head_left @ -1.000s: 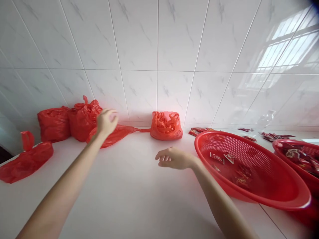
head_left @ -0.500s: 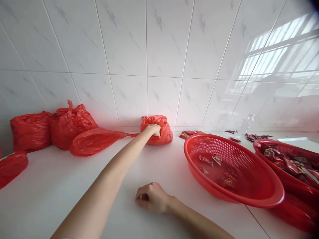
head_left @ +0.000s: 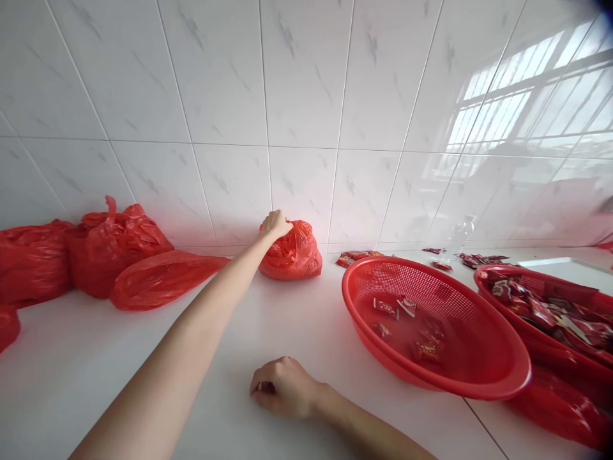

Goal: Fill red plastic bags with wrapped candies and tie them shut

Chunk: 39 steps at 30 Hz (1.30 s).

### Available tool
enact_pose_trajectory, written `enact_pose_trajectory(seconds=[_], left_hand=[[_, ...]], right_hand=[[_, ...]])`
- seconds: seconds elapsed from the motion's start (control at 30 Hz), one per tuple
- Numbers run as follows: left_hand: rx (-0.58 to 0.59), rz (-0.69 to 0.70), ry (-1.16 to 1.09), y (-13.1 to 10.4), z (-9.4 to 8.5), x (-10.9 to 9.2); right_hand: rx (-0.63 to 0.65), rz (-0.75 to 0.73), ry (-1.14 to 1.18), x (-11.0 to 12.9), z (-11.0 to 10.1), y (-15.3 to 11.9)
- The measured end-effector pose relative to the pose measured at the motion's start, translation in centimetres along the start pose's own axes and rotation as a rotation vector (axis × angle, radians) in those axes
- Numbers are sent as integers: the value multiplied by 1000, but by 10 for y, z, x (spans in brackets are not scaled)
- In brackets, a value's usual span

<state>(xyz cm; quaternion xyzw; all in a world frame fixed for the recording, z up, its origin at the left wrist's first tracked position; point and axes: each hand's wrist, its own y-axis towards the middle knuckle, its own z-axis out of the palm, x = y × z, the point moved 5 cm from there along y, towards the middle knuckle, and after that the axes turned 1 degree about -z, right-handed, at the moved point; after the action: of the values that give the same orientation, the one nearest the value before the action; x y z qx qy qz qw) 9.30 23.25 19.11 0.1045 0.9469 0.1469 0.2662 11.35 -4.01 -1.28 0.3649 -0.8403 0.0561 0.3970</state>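
Note:
My left hand reaches far out to a red plastic bag by the tiled wall. Its fingers are closed on the bag's upper left edge, and the fingertips are partly hidden. The bag sits upright, crumpled and rounded. My right hand rests on the white tabletop, loosely curled with a small hollow inside the fingers and nothing visible in it. To its right is a red perforated plastic basket with a few small wrapped snacks at its bottom.
Two full red bags stand at the left, with a slack red bag beside them. At the right, another red basket is heaped with wrapped packets. Loose packets, a clear bottle and a white tray lie along the wall.
My left hand has moved from the front of the bag up to its upper left edge. The view has turned slightly right. My right hand keeps its curled pose on the table.

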Motion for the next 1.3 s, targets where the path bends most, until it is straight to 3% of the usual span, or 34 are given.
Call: enact_pose_trajectory(seconds=[0.2,0.4,0.57,0.7,0.77,0.87,1.0,1.1,1.17,1.23,1.3], left_hand=[[-293,12,-53,-2,-43,-8],[-445,33,-113,-11,-85,-8],[-478,28,-166,-22,-118,-10],[-313,-15,-355,-35,-132,-8],[-183,6,-426,-50,-130,-8],[105,94,-497,-88,-111,-14],[277,218,-478,-160,-82,-23],[400,160,-483,-208,-60,-18],[379,152,-474,-229,-52,-9],[250,145,-453,-240,-51,7],[249,107,-427,-248,-45,27]], right_hand=[[-55,57,144,-9,-6,1],[-153,106,269,-11,-16,1],[-285,175,296,-19,-29,2],[-530,145,350,-17,-55,-2],[-686,116,352,-12,-72,-9],[-843,75,402,1,-91,-19],[-857,-33,592,16,-99,-19],[-861,-61,716,14,-95,-15],[-890,2,795,4,-92,-13],[-928,83,916,-8,-92,-14],[-982,123,1047,-18,-95,-17]])
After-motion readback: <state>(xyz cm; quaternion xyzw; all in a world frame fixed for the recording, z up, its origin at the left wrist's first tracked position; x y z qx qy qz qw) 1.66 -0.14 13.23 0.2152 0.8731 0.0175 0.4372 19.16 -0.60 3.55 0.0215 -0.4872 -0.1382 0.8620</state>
